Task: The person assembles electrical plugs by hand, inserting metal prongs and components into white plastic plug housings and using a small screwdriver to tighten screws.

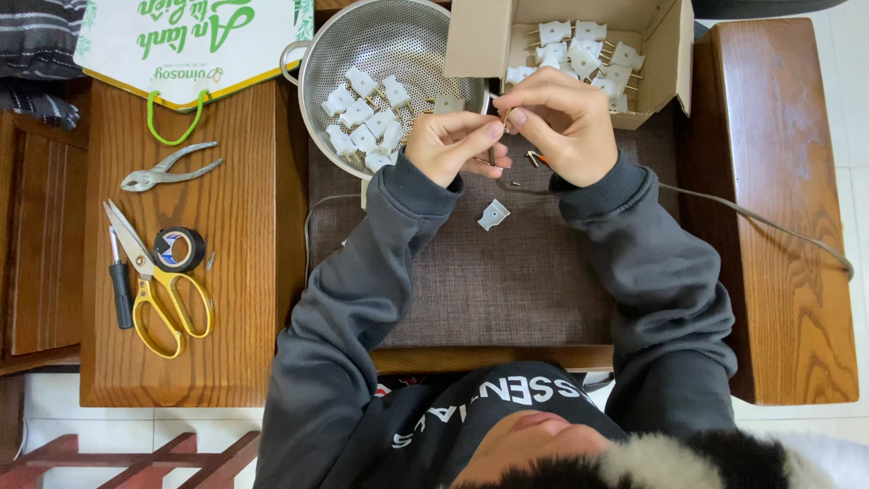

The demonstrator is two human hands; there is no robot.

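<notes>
Right between the two sets of fingertips sits a small metal part (507, 116), pinched from both sides and held above the brown mat (507, 281), just in front of the colander's (380, 41) near rim. It is too small to make out in detail; it seems to run roughly upright, its lower end pointing down toward the mat. The right hand (559, 127) closes on it from the right and from above, fingers curled and pressed together around it. The left hand (450, 145) meets it from the left, thumb and forefinger pinched at the same spot, the other fingers folded into the palm. Both hands are equally near, fingertips almost touching each other.

Just below the hands a grey cable (751, 215) ends; its bared wire tips (534, 158) lie just under the right hand, and the cable runs off to the right over the wooden armrest (778, 181). A single white plug shell (493, 215) lies flat on the mat, near and below the hands, toward the left wrist.

Farther out, the colander holds a heap of like white shells (362, 118), to the left of the hands. A cardboard box (665, 54) behind the right hand holds more white pieces with metal prongs. Well apart on the wooden side table (226, 272) at the left lie pliers (167, 169), yellow-handled scissors (158, 281), a roll of black tape (178, 249) and a black-handled screwdriver (119, 285).
</notes>
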